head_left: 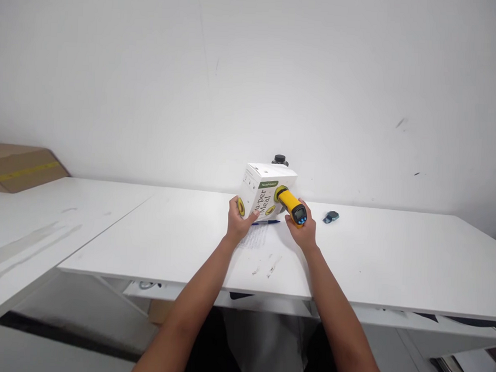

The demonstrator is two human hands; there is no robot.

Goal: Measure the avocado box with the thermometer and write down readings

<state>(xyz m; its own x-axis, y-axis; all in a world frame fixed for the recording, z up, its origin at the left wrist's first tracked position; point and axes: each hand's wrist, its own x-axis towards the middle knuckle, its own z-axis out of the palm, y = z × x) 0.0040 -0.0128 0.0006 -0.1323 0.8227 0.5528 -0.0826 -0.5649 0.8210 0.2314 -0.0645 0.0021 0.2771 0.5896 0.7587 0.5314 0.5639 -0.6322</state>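
The table point(167, 232) has its near edge running across below both forearms, which reach over it, and its far edge meets the white wall point(153, 94). A white box point(256, 193) printed with avocados sits toward that far edge, tilted, between the two hands; I cannot tell whether its base touches the tabletop. The left grip point(238, 224) holds the box by its lower left corner, thumb on the front face. The right grip point(304, 227) is closed around a yellow handheld device point(287, 200) with a small screen, its nose aimed at the box front; whether the two touch is unclear

Open tabletop stretches left as far as a seam point(106, 229) with the neighbouring surface, and wider still to the right, past a small teal item point(331, 217) lying near the right grip. Tighter room lies behind the box, where a black-capped bottle point(279, 159) stands close to the wall. A blue pen point(266, 222) lies just in front of the box, above some faint writing point(254, 240), with dark smudges nearer the edge

Grey streaks mark the neighbouring surface, which carries a cardboard carton point(22, 170) with yellow tape beside the wall. Beneath the tabletop runs a white shelf point(267, 303), and scuffs dot the wall at right
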